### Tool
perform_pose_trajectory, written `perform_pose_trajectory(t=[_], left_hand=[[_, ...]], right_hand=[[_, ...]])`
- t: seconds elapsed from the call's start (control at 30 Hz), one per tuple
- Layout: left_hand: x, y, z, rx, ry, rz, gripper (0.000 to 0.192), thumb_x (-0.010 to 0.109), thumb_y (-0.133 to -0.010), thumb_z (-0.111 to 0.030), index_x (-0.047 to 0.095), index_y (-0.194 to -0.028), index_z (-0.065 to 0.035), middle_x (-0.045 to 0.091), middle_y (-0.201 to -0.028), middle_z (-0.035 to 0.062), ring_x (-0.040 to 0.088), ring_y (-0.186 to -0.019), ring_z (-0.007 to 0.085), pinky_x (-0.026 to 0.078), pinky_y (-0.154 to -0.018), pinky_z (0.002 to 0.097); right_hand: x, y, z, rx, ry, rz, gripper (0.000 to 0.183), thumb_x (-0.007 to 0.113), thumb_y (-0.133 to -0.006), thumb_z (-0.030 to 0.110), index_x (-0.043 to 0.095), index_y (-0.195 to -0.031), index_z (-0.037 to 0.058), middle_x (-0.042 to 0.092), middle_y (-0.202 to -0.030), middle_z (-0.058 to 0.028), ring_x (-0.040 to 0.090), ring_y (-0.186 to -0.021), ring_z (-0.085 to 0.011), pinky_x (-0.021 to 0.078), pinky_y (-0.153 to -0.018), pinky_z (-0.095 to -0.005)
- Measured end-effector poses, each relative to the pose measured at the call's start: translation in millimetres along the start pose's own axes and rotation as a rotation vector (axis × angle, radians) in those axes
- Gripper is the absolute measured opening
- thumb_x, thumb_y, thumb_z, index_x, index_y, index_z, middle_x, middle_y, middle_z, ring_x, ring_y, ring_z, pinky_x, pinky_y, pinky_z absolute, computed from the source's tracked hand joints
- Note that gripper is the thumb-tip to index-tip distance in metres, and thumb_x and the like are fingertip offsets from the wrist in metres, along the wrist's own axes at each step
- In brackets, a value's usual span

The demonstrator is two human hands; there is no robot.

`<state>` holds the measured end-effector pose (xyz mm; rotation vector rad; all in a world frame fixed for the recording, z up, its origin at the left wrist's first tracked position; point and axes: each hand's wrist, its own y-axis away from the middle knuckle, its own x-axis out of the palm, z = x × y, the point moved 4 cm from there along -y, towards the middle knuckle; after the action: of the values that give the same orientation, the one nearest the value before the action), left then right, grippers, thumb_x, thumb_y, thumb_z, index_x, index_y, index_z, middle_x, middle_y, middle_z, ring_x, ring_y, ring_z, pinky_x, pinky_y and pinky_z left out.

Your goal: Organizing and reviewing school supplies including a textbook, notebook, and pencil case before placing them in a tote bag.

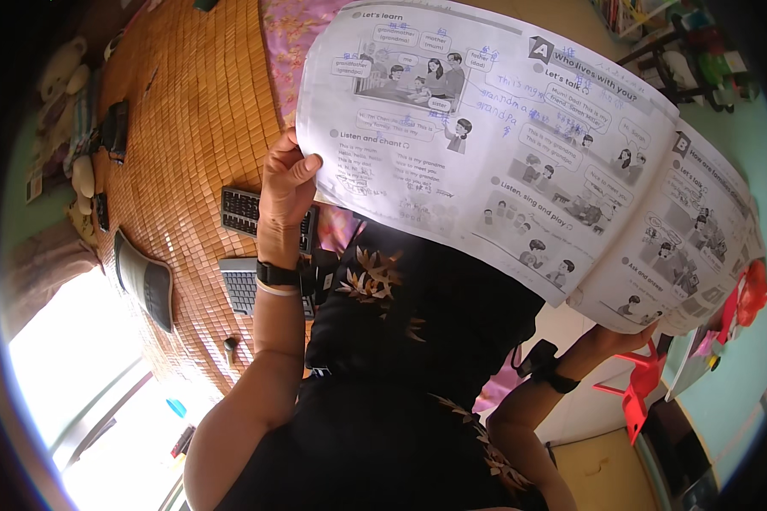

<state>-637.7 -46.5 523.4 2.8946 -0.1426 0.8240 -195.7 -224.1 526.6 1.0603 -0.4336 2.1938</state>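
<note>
An open printed language textbook point(486, 211) is spread across the upper right, with pictures and handwritten notes in blue ink and pencil. My left hand point(292, 175) grips its left edge, with the thumb on the page and the fingers mostly behind. At the lower right of the book is my right hand point(623, 340), holding it from below; its fingers are largely hidden by the pages. Several pages fan out at the right end. A dark band point(278, 274) circles my left wrist, and a black strapped device point(543, 364) sits on my right wrist.
A bamboo tile mat point(192, 115) on the left bears a dark framed abacus point(240, 209), a grey keyboard point(238, 287), a microphone point(230, 350) and a curved dark pad point(144, 278). Plush toys point(64, 67) lie beyond. A red plastic stool point(642, 383) stands at right.
</note>
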Motion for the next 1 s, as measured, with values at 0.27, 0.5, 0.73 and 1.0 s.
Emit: perform_pose_trajectory(t=[0.27, 0.5, 0.73, 1.0], left_hand=[[-2, 0, -8, 0.051, 0.050, 0.027, 0.025, 0.065, -0.071, -0.004, 0.056, -0.094, 0.0008, 0.061, -0.093, 0.0085, 0.056, -0.086, 0.0166, 0.041, -0.083, 0.0291], [30, -9, -17, 0.082, 0.161, 0.108, 0.032, 0.063, -0.071, -0.004, 0.054, -0.102, -0.0005, 0.059, -0.097, 0.0105, 0.056, -0.091, 0.0200, 0.041, -0.086, 0.0320], [172, -10, 48, -0.293, 0.335, 0.468, 0.029, 0.062, -0.074, -0.006, 0.054, -0.101, -0.0038, 0.059, -0.092, 0.0061, 0.056, -0.087, 0.0144, 0.046, -0.079, 0.0304], [208, 24, 128, -0.227, -0.567, 0.975, 0.036, 0.057, -0.079, -0.014, 0.050, -0.113, -0.0046, 0.051, -0.111, 0.0093, 0.046, -0.105, 0.0204, 0.035, -0.089, 0.0299]], right_hand=[[-12, -9, -8, 0.119, -0.092, 0.026, 0.037, 0.039, -0.084, 0.008, 0.038, -0.117, -0.0093, 0.041, -0.122, -0.0208, 0.042, -0.109, -0.0312, 0.0361, -0.093, -0.0465], [4, 13, -49, 0.159, 0.417, -0.166, 0.046, 0.051, -0.076, 0.000, 0.036, -0.119, -0.0058, 0.046, -0.116, -0.0165, 0.047, -0.105, -0.0269, 0.0380, -0.092, -0.0407], [27, 55, -77, 0.337, 0.709, -0.128, 0.048, 0.059, -0.075, 0.006, 0.039, -0.117, -0.0064, 0.048, -0.112, -0.0143, 0.048, -0.100, -0.0215, 0.0374, -0.088, -0.0311], [-20, 76, -64, 0.403, 0.657, -0.232, 0.039, 0.051, -0.077, 0.004, 0.041, -0.114, 0.0008, 0.049, -0.105, -0.0115, 0.050, -0.095, -0.0208, 0.0415, -0.082, -0.0312]])
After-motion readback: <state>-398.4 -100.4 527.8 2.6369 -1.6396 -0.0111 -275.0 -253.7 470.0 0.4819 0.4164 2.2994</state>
